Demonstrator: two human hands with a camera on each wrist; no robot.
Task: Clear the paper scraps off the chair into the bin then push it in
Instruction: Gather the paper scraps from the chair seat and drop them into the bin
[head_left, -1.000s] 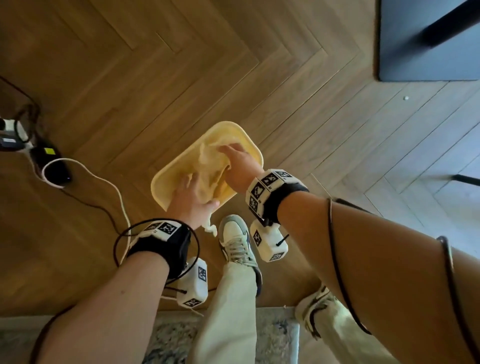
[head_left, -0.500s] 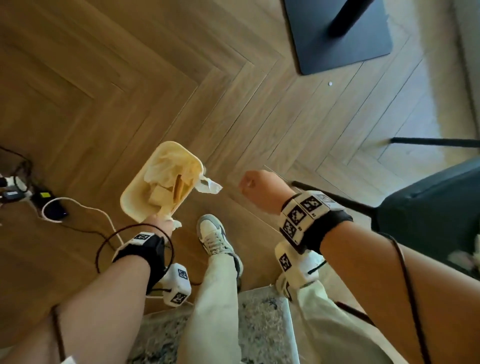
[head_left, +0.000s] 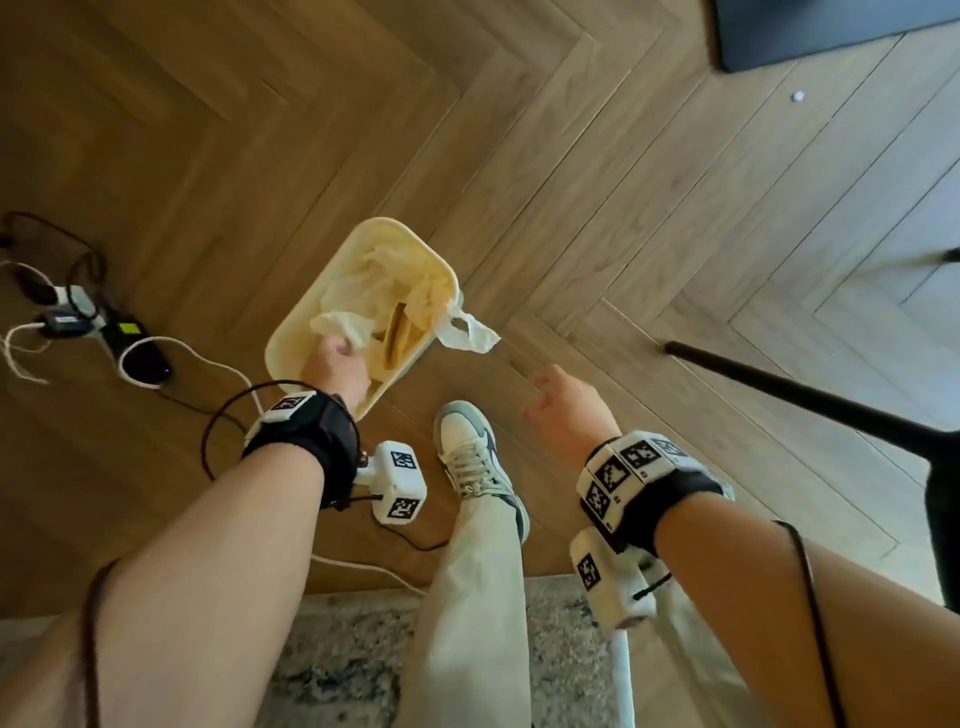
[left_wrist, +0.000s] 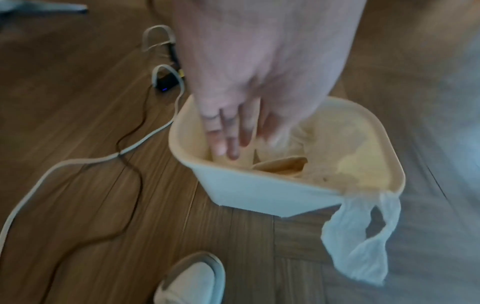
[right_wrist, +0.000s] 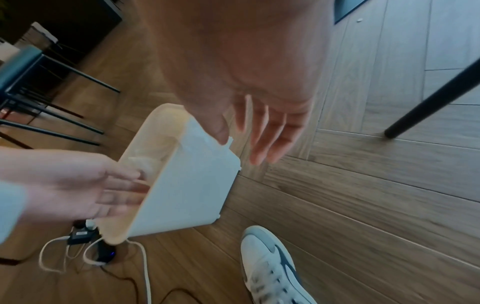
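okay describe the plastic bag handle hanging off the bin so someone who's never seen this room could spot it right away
On the herringbone wood floor, find the cream bin ahead of the white sneaker. The bag handle droops over its right corner: thin, translucent white, looped, the only piece outside the rim.

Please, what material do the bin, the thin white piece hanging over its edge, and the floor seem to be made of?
Bin: likely plastic; smooth cream walls, rounded moulded rim.
Hanging piece: thin plastic film, perhaps a bag handle; translucent, crinkled, looped.
Floor: wood or wood-look planks in herringbone; grain shows, matte finish.
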